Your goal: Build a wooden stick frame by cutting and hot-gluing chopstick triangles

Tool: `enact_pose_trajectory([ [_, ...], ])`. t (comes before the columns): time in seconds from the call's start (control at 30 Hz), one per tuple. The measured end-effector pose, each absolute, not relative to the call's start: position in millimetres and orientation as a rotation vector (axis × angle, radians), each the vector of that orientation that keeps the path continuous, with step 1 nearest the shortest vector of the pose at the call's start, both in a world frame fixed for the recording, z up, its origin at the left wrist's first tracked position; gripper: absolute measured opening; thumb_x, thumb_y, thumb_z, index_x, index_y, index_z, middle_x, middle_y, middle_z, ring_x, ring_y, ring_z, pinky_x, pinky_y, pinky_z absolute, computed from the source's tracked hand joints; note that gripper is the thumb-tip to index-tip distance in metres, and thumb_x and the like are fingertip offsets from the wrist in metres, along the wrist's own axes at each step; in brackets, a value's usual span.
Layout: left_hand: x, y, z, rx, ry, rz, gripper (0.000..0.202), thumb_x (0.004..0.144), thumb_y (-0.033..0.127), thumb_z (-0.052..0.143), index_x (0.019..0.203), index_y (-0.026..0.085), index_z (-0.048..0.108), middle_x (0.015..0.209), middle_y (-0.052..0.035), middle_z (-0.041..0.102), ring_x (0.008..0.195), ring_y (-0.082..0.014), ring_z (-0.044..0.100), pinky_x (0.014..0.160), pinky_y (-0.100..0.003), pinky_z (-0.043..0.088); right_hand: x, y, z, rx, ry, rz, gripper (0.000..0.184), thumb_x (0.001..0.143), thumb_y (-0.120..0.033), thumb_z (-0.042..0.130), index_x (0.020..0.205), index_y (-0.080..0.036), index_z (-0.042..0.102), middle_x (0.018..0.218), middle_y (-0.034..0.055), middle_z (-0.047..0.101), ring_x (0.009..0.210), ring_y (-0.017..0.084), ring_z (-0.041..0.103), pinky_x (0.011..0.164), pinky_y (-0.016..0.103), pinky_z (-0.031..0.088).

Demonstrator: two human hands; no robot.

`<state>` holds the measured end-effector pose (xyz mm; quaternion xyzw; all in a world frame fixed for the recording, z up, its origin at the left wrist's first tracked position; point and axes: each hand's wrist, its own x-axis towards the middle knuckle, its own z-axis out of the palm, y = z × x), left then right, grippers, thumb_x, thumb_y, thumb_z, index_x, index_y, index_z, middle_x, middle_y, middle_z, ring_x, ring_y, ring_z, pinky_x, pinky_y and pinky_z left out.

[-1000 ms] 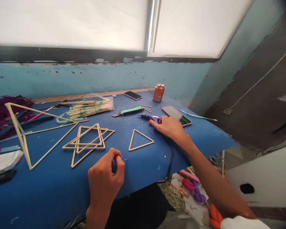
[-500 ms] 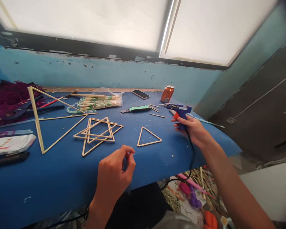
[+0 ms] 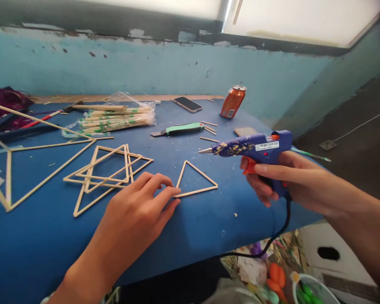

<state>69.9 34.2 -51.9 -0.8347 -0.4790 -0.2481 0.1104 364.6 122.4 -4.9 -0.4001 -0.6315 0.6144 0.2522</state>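
Note:
My right hand (image 3: 281, 181) grips a blue glue gun (image 3: 256, 150) by its handle, held above the blue table (image 3: 193, 223) with its nozzle pointing left. The gun's black cord hangs down over the table's front edge. My left hand (image 3: 136, 215) rests on the table with fingers stretched out, fingertips touching the lower left corner of a small stick triangle (image 3: 196, 181). Left of it lies a stack of overlapping stick triangles (image 3: 107, 173).
A large stick frame (image 3: 34, 164) lies at the left. Further back are a bag of sticks (image 3: 114, 118), a green utility knife (image 3: 180, 128), a phone (image 3: 187, 104), an orange can (image 3: 232, 101) and loose short sticks (image 3: 209, 131). Another phone (image 3: 244, 131) shows behind the gun.
My right hand picked the glue gun up off the table and brought it nearer, nozzle pointing left. My left hand opened from a pinch and reached forward to the small triangle.

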Motion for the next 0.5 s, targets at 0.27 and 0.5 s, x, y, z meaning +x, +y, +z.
enact_pose_trajectory([
  [0.27, 37, 51, -33, -2.572, -1.249, -0.589, 0.014, 0.098, 0.02, 0.054, 0.103, 0.022, 0.066, 0.102, -0.0027, 0.069, 0.092, -0.019, 0.064, 0.078, -0.031, 0.05, 363, 152, 5, -1.203, -2.09, 1.492, 0.031, 0.088, -0.05, 0.071, 0.097, -0.021, 0.068, 0.05, -0.0044, 0.048, 0.044, 0.008, 0.044, 0.042, 0.022, 0.029],
  [0.5, 36, 80, -25, -2.858, -1.26, -0.442, 0.022, 0.098, 0.015, 0.05, 0.109, 0.024, 0.067, 0.117, -0.0042, 0.069, 0.105, -0.0185, 0.064, 0.086, -0.031, 0.053, 340, 187, 2, -0.774, -2.549, 1.414, 0.029, 0.075, -0.048, 0.082, 0.075, -0.022, 0.07, 0.063, 0.0009, 0.058, 0.056, 0.014, 0.054, 0.048, 0.025, 0.041],
])
